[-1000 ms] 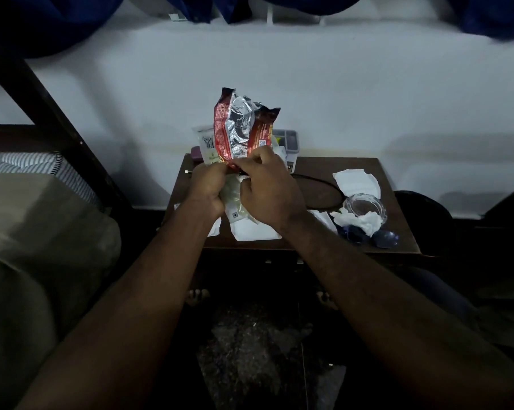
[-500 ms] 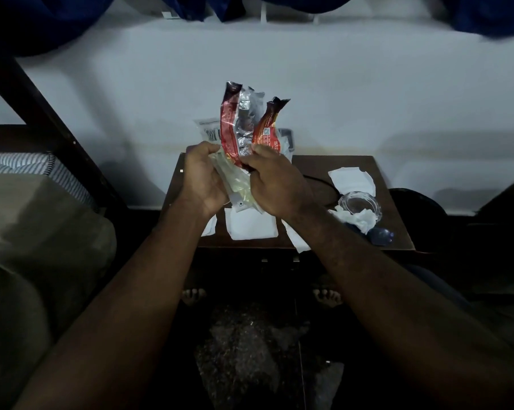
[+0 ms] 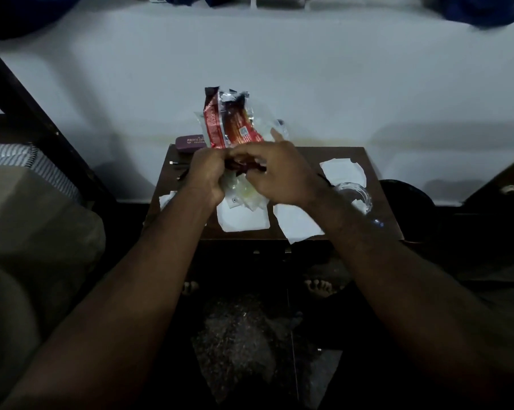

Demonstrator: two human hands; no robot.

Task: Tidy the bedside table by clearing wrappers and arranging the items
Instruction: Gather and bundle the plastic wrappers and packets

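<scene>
A bunch of wrappers stands upright between my hands above the dark wooden bedside table [image 3: 365, 155]: a red and silver foil wrapper [image 3: 220, 122] with clear plastic wrappers [image 3: 267, 125] behind and below it. My left hand [image 3: 207, 173] is closed around the bunch's lower end. My right hand [image 3: 275, 173] pinches the same bunch from the right, its forefinger raised. White paper napkins [image 3: 244, 217] lie flat on the table under my hands, one more [image 3: 343, 170] at the right.
A maroon spectacle case [image 3: 190, 142] lies at the table's back left, a thin dark cable [image 3: 180, 167] beside it. A clear glass bowl [image 3: 356, 196] sits at the right edge. A striped mattress [image 3: 19, 161] and bed frame stand to the left. A dark round bin [image 3: 403, 199] stands right of the table.
The foil wrapper has been squeezed narrower and the bunch turned between my hands. My right forefinger has lifted off. The spectacle case has come into view behind my left hand.
</scene>
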